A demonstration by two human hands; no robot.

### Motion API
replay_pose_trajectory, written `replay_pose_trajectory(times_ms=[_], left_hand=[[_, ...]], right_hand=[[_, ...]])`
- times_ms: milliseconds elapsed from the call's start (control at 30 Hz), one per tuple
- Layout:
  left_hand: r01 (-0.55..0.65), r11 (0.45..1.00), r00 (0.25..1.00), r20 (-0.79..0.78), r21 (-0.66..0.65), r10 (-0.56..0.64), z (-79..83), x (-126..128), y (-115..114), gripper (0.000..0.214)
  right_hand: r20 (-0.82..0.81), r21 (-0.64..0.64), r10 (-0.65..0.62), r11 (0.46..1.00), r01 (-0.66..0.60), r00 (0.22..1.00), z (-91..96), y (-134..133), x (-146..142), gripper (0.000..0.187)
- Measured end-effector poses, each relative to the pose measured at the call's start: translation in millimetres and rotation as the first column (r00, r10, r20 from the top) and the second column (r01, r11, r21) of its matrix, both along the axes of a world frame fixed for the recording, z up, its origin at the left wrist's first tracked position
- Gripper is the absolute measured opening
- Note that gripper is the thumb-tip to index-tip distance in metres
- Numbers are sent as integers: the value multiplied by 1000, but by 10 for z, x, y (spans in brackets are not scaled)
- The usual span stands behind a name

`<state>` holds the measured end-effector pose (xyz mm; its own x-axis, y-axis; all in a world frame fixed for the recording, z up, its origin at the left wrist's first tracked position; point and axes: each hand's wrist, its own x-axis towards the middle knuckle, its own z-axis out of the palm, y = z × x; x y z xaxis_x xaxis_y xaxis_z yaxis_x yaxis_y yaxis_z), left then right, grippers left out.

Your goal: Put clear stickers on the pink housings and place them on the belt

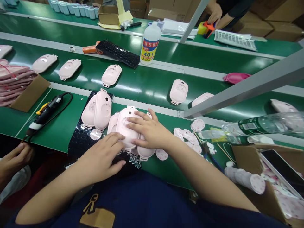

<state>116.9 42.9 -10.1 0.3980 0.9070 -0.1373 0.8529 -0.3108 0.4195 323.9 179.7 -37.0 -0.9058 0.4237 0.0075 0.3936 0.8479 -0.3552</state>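
Observation:
My right hand [150,129] lies with spread fingers over the upper right of a pale pink plastic shell [124,126], on top of a few similar shells. My left hand [110,155] rests its fingertips against the lower left edge of that shell, thumb held away. Neither hand is wrapped round anything. To the left, two more pink shells [102,109] overlap on a black bubble-wrap sheet [78,139]. Round printed discs [161,155] lie beside the pile, partly under my right wrist. Small clear drop-shaped pieces [135,161] sit just below the shells.
Further pink shells [111,76] are spaced along the green belt [144,82]. A white glue bottle [150,42] stands behind. A grey metal post [237,82] slants across the right, near a plastic bottle [266,125] and cardboard box [268,186]. A co-worker's hand [17,158] is left, by a black electric screwdriver [45,114].

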Motion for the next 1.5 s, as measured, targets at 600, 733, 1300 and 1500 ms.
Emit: replay_pose_trajectory(times_ms=[600, 733, 1300, 1500], left_hand=[[-22, 1000, 998, -61, 10, 23, -6, 74, -61, 31], [-33, 999, 997, -75, -2, 33, 10, 92, -84, 28], [82, 981, 996, -59, 176, -73, -157, -59, -31, 31], [-19, 999, 998, 69, 48, 15, 63, -89, -110, 30]], right_hand=[[78, 47, -106, 994, 103, 991, 18, -206, -77, 53], [94, 16, -60, 998, 59, 994, 107, -124, -112, 48], [189, 43, -560, 825, 563, 806, -291, -643, 1419, 24], [-340, -49, -323, 944, 326, 883, -160, -995, 971, 19]])
